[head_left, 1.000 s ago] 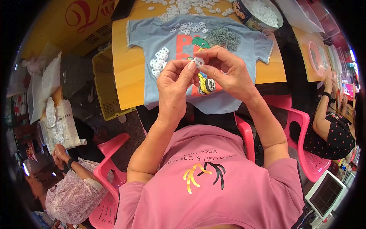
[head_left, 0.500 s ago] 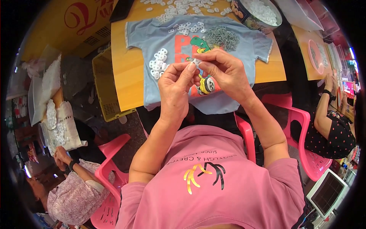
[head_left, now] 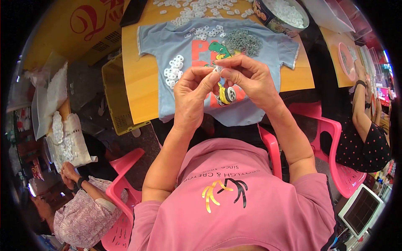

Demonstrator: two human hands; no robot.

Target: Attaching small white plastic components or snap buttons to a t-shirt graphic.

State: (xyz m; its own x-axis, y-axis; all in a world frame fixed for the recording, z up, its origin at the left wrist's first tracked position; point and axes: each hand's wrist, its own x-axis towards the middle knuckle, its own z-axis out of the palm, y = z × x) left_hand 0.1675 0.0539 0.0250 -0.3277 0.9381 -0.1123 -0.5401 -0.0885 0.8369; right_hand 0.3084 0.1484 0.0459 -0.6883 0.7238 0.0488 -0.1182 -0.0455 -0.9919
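My left hand (head_left: 191, 94) and my right hand (head_left: 251, 81) meet over a light-blue T-shirt (head_left: 171, 104) spread on the table. Between their fingertips they pinch a small white plastic piece (head_left: 218, 68), partly covered by the thumbs. Beside my left hand lies a cluster of white oval plastic pieces with two holes (head_left: 173, 73). More white pieces (head_left: 207, 31) sit higher on the shirt. A heap of small grey metal parts (head_left: 244, 42) lies beyond my right hand; their exact kind is too small to tell.
The wooden table (head_left: 140, 96) holds many loose white pieces at its far edge. A round tin (head_left: 278, 25) full of white pieces stands far right. A yellow crate (head_left: 119, 100) is left of the table. People sit at both sides on pink chairs (head_left: 335, 129).
My hands stay together with the white piece, its angle slightly changed. The person at the right has reached farther forward, toward the pink basin.
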